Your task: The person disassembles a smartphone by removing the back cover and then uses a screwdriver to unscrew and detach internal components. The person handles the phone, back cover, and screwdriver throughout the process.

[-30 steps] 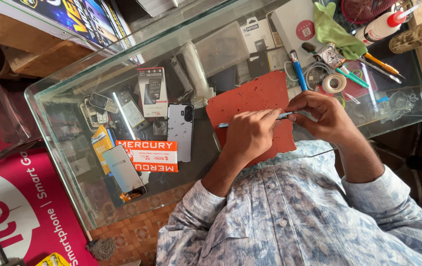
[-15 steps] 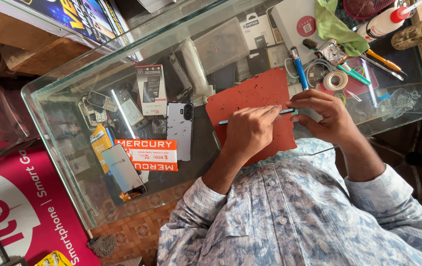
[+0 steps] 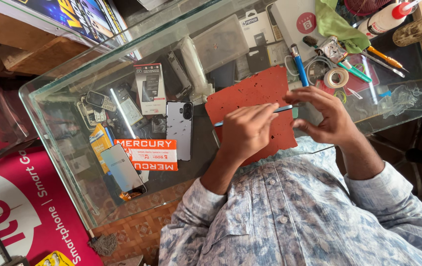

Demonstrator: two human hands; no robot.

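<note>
My left hand [image 3: 245,130] is closed around a thin blue-grey rod-like tool [image 3: 284,108] and holds it level over a red-orange work mat [image 3: 253,93] on the glass counter [image 3: 122,197]. My right hand [image 3: 325,117] pinches the tool's right end with its fingertips, its other fingers curled. What lies under the hands on the mat is hidden. A silver phone [image 3: 179,129] lies back up, just left of the mat.
Under the glass lie boxes, old phones [image 3: 97,101] and an orange card [image 3: 147,153]. At the counter's far right are a tape roll [image 3: 336,78], a blue pen [image 3: 299,66], screwdrivers [image 3: 383,56], a green cloth [image 3: 334,22] and a glue bottle [image 3: 386,17].
Both hands stay over the mat on the tool. The right hand's fingers have shifted slightly at the tool's end and the view has moved a little.
</note>
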